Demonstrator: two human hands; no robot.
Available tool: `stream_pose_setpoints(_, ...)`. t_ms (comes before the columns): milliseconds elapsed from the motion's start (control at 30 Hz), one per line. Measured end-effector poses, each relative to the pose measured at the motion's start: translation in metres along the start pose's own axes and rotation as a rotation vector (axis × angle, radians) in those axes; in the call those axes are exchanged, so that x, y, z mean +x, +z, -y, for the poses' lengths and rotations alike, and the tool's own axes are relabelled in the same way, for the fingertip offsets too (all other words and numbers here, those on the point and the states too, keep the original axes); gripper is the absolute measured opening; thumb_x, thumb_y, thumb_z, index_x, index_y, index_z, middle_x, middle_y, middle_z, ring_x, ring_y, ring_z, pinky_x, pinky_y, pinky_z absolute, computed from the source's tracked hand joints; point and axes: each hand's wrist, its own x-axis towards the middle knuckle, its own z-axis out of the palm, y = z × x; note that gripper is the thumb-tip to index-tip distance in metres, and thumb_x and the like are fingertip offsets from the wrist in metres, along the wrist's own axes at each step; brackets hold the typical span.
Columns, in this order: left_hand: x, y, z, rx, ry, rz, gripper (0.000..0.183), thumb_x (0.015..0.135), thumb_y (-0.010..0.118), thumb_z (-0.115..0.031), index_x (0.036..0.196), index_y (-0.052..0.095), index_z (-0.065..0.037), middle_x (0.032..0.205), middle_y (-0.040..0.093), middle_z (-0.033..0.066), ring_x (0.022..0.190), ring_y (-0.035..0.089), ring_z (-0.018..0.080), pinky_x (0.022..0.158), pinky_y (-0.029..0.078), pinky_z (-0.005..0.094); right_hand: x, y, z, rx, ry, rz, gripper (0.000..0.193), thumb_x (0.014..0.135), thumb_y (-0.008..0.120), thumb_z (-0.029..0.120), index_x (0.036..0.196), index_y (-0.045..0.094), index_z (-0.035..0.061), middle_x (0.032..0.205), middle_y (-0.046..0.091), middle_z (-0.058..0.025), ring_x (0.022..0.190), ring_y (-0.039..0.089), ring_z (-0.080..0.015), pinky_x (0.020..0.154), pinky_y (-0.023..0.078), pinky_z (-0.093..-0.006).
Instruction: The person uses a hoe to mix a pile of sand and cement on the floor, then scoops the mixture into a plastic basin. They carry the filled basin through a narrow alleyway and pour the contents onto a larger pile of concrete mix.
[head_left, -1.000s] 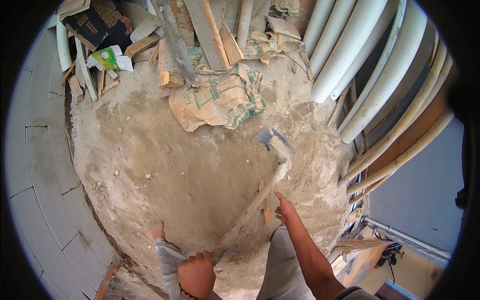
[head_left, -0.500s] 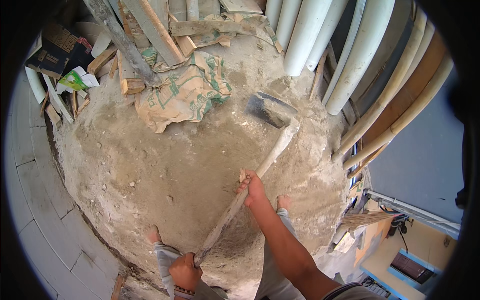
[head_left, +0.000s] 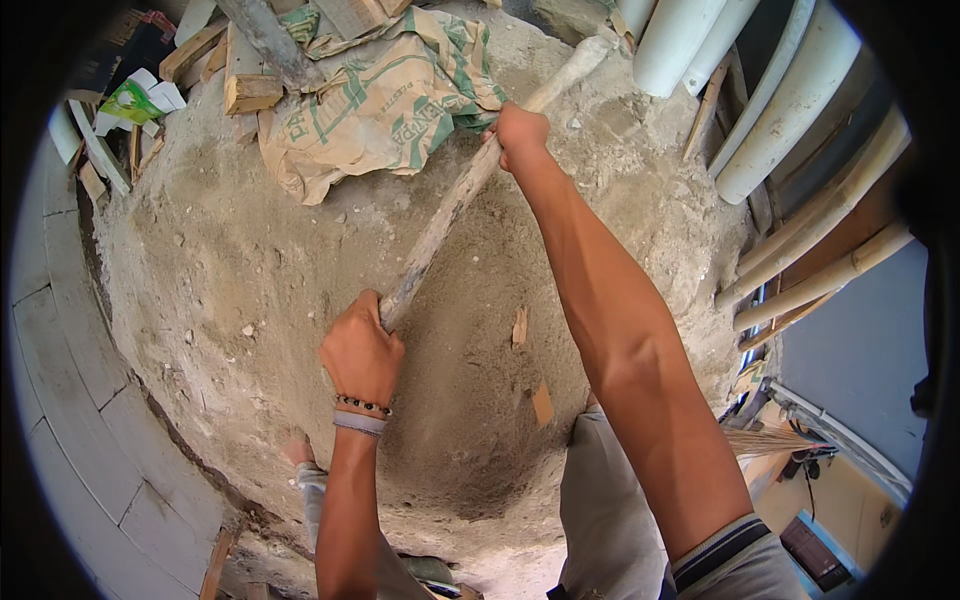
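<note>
Both my hands grip the long wooden handle of a hoe (head_left: 445, 222), which slants up and to the right over sandy ground. My left hand (head_left: 363, 348), with a beaded bracelet and a pale band at the wrist, is closed round the handle's near end. Farther up, my right hand (head_left: 520, 137) is wrapped round the shaft with the arm stretched out. The hoe's head lies at the top edge of the picture, and its blade is hard to make out there. Just left of my right hand spreads a crumpled brown paper sack (head_left: 370, 110) with green print.
Pale pipes (head_left: 790, 100) and bamboo poles (head_left: 830, 275) lean along the right. Wood offcuts (head_left: 252, 93) and a dark carton (head_left: 125, 45) lie at the upper left. A grey block wall (head_left: 75, 350) borders the left side. Small wood chips (head_left: 520, 326) dot the sand between my legs.
Both hands have moved up and away from my body, carrying the hoe farther out. Its blade, plain to see before, is now at the top edge. My grip on the handle holds.
</note>
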Motion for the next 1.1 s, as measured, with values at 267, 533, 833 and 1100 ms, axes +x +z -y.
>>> stream_pose_setpoints(267, -0.104, -0.001, -0.088, -0.44, -0.088, 0.464, 0.025, 0.066, 0.069, -0.004, 0.085, 0.053, 0.0, 0.064, 0.06, 0.0185, 0.061, 0.063, 0.0361, 0.055, 0.05, 0.0436, -0.028, -0.074, 0.004, -0.447, -0.026, 0.095, 0.018, 0.08, 0.054, 0.006, 0.072, 0.052, -0.0099, 0.056, 0.053, -0.017, 0.04, 0.053, -0.0261, 0.037, 0.042, -0.0397)
stream_pose_setpoints(533, -0.249, -0.072, -0.04, -0.359, -0.136, 0.642, 0.028, 0.066, 0.069, -0.012, 0.086, 0.053, -0.001, 0.066, 0.063, 0.0197, 0.064, 0.065, 0.0398, 0.058, 0.052, 0.0484, -0.175, -0.141, -0.09, -0.582, 0.065, 0.027, 0.025, 0.085, 0.057, 0.009, 0.096, 0.047, -0.0111, 0.064, 0.054, -0.0143, 0.043, 0.053, -0.0228, 0.038, 0.044, -0.0375)
stream_pose_setpoints(833, -0.399, -0.261, 0.093, -0.183, -0.093, 0.774, 0.022, 0.073, 0.067, -0.019, 0.092, 0.064, -0.008, 0.076, 0.066, 0.0158, 0.07, 0.065, 0.0344, 0.06, 0.052, 0.0448, -0.446, -0.161, -0.136, -0.398, 0.275, -0.089, 0.02, 0.085, 0.056, 0.007, 0.098, 0.043, 0.0003, 0.068, 0.052, -0.0098, 0.05, 0.054, -0.0189, 0.043, 0.046, -0.0356)
stream_pose_setpoints(1100, -0.407, -0.286, 0.123, -0.034, -0.268, 1.0, 0.044, 0.072, 0.071, -0.031, 0.111, 0.065, -0.012, 0.084, 0.068, 0.0183, 0.077, 0.064, 0.0393, 0.067, 0.052, 0.049, -0.5, -0.194, -0.082, 0.287, 0.69, -0.154, 0.015, 0.083, 0.058, 0.004, 0.083, 0.043, 0.0083, 0.061, 0.043, -0.0035, 0.047, 0.044, -0.017, 0.047, 0.044, -0.0379)
